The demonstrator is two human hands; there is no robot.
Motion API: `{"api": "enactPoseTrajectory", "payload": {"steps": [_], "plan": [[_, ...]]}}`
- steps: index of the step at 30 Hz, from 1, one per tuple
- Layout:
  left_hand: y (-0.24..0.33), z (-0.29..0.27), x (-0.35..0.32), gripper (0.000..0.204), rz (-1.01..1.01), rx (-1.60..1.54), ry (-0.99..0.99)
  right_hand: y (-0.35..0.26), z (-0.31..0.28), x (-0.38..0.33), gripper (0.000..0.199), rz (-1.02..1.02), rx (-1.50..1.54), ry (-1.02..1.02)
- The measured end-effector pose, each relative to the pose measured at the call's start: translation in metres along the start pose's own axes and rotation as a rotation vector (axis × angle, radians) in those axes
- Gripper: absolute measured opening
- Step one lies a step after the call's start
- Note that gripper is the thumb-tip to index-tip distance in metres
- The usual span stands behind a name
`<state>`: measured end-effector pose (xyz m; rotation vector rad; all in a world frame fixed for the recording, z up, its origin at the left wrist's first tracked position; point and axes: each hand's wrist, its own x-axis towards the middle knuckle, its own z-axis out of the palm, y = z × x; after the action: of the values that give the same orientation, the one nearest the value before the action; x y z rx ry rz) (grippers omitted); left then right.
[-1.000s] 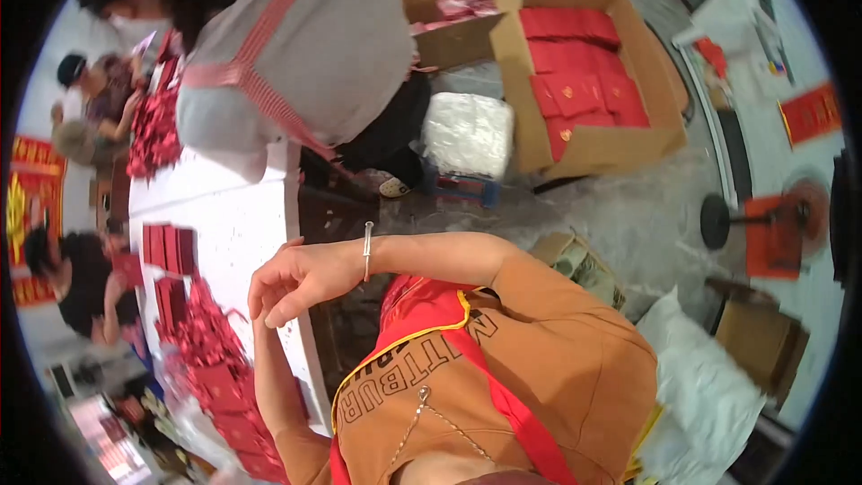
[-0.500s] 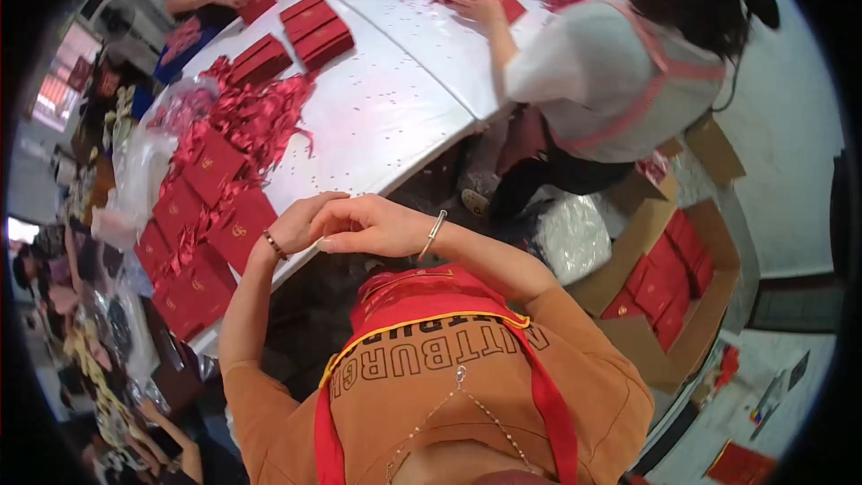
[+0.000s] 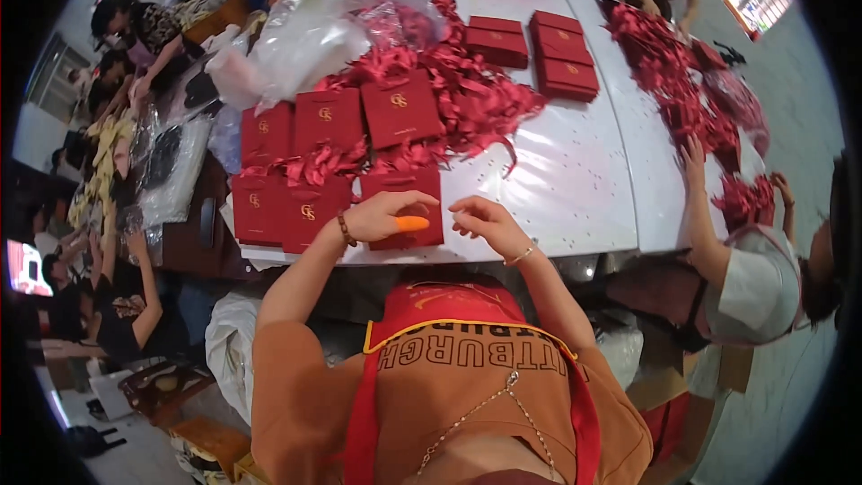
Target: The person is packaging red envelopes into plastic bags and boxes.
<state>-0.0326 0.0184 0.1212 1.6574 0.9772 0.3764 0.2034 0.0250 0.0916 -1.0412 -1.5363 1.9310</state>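
My left hand [image 3: 384, 218] hovers over a red gift bag [image 3: 401, 185] by the table's near edge. Its fingers stretch to the right with nothing in them, and an orange finger cot [image 3: 412, 224] covers one digit, seemingly the thumb. A short gap to the right, my right hand [image 3: 490, 227] is above the white table [image 3: 575, 181]; its fingers are loosely bent and apart, and no object shows in it. More red bags with gold emblems lie left of my hands, such as one bag [image 3: 327, 123] behind my left wrist. Red ribbons [image 3: 476, 99] are heaped beyond them.
Stacks of red folded packs [image 3: 564, 58] stand farther back. Clear plastic bags [image 3: 301, 45] cover the far left corner. At right a co-worker's hand [image 3: 693, 162] touches another ribbon pile [image 3: 664, 63]. An open carton [image 3: 709, 422] is on the floor at lower right.
My view has turned left, bringing the bags in front of me. My hands, which overlapped, have come apart and are now over the table edge. The orange finger cot has come into view.
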Motion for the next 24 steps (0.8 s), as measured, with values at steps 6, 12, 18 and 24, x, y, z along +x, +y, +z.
{"api": "enactPoseTrajectory", "payload": {"steps": [6,12,18,24], "plan": [[-0.015,-0.045,0.011,0.031,0.019,-0.075,0.190,0.025,-0.003,0.024,0.027,0.130,0.138,0.123],[-0.024,-0.116,0.035,0.021,0.022,-0.235,0.647,0.066,-0.031,0.033,0.027,0.174,0.099,0.264],[-0.072,-0.238,0.074,0.025,-0.003,0.786,1.427,0.120,-0.067,0.033,0.024,0.086,-0.407,0.451],[-0.157,-0.355,0.060,0.034,-0.789,0.730,1.147,0.115,-0.064,0.042,0.021,0.120,-0.324,0.395]]}}
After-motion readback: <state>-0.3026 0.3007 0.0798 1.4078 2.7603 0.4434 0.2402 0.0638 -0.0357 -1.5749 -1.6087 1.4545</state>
